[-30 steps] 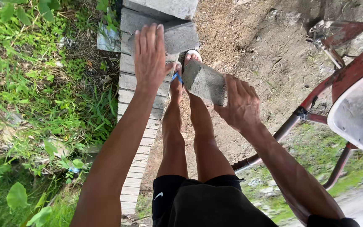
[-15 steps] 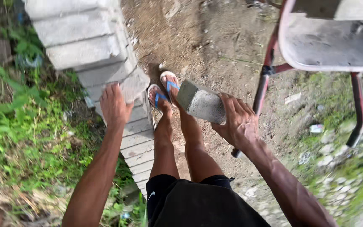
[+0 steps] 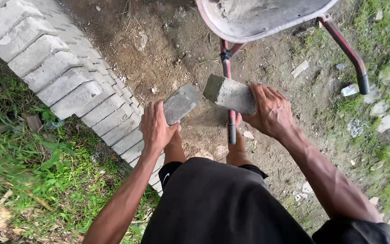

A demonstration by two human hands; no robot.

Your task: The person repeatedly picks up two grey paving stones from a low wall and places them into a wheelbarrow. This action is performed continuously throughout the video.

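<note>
My left hand (image 3: 155, 127) grips a grey paving brick (image 3: 181, 103) by its near end, held above the dirt. In my right hand (image 3: 271, 110) is a second grey paving brick (image 3: 229, 93), gripped from its right side. The two bricks hang side by side in front of me, a small gap between them. Below them I see my black shorts (image 3: 222, 203) and part of my legs. A stacked row of the same grey bricks (image 3: 59, 77) runs diagonally at the left, beside my left hand.
A wheelbarrow with a grey tray (image 3: 258, 18) and red frame and handles (image 3: 348, 54) stands just ahead on bare dirt (image 3: 168, 40). Grass (image 3: 32, 171) lies to the left of the brick row, and stones and litter (image 3: 384, 113) at the right.
My left hand has taken a brick from the stack and lifted it. I have turned right, so the wheelbarrow is now straight ahead and the brick row has shifted left.
</note>
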